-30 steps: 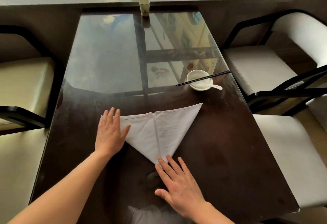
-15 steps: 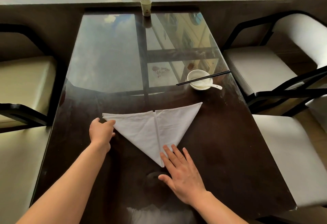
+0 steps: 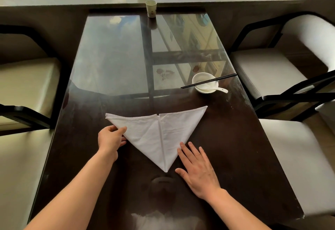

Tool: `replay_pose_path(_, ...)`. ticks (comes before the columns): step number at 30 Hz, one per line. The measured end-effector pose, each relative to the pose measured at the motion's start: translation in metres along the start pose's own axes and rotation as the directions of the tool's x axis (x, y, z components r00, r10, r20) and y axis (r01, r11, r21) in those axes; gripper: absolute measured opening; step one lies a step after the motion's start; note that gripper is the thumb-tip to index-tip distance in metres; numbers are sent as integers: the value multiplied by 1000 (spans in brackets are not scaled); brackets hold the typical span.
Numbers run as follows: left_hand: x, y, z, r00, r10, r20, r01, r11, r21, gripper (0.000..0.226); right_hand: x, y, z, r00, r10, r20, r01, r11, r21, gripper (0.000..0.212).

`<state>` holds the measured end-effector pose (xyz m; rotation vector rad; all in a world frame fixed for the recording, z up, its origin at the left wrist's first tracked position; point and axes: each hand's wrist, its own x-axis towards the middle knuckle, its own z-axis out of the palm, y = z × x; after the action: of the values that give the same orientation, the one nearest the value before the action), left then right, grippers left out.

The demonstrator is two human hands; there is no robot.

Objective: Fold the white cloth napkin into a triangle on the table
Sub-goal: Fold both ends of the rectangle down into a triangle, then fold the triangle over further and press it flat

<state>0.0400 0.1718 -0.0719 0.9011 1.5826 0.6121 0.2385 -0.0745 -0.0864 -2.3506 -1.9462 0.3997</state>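
The white cloth napkin point(image 3: 159, 133) lies on the dark glass-topped table point(image 3: 235, 148) as a triangle pointing toward me, with a seam down its middle. My left hand point(image 3: 110, 138) pinches the napkin's left slanted edge below the left corner, thumb on top and fingers under the cloth. My right hand point(image 3: 198, 170) lies flat on the table, fingers spread, right beside the napkin's lower tip; its fingertips touch or nearly touch the right slanted edge.
A white bowl point(image 3: 204, 82) with a white spoon and black chopsticks point(image 3: 208, 81) across it stands beyond the napkin on the right. A paper cup point(image 3: 151, 8) stands at the far edge. White-cushioned chairs flank the table on both sides.
My left hand went from lying flat on the napkin's left part to pinching its left edge. My right hand slid from the tip to just right of it.
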Motion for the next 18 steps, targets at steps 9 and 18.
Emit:
replay_pose_path(9,-41,-25,15,999,41,14,-41,999,-31,42,16,-2,-11,993,15,-120,-5,997,77,61)
replay_pose_path(18,-49,-21,35,974,220,-55,-212,970,120,41,90,-22,-45,963,69,-262,17,950,310,27)
